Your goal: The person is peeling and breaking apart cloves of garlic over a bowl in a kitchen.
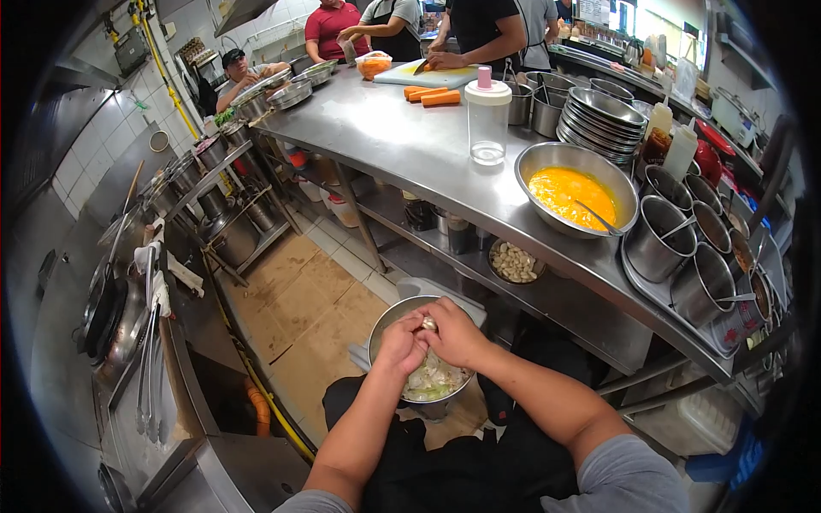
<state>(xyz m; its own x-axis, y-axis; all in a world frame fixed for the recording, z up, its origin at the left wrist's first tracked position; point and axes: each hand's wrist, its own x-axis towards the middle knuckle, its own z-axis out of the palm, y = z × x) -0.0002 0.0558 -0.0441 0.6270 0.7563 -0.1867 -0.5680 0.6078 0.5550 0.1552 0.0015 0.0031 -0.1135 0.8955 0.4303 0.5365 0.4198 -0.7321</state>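
Note:
My left hand (403, 344) and my right hand (454, 335) meet over a metal bowl (383, 325) low in front of me. Between their fingertips is a small pale piece, apparently garlic (428, 323), partly covered by the fingers. Papery pale skins and some greenish scraps (436, 379) lie in the bowl beneath. Beyond my right hand, on the lower shelf of the steel table, a round container holds many whitish peeled garlic cloves (514, 261).
The steel table (385, 122) carries a bowl of beaten egg (571, 195) with a spoon, a lidded plastic jar (487, 122), carrot pieces (433, 96) and stacked metal bowls (600, 125). Co-workers stand beyond; one cuts on a board (401, 75). Tongs (151, 372) hang at the left stove.

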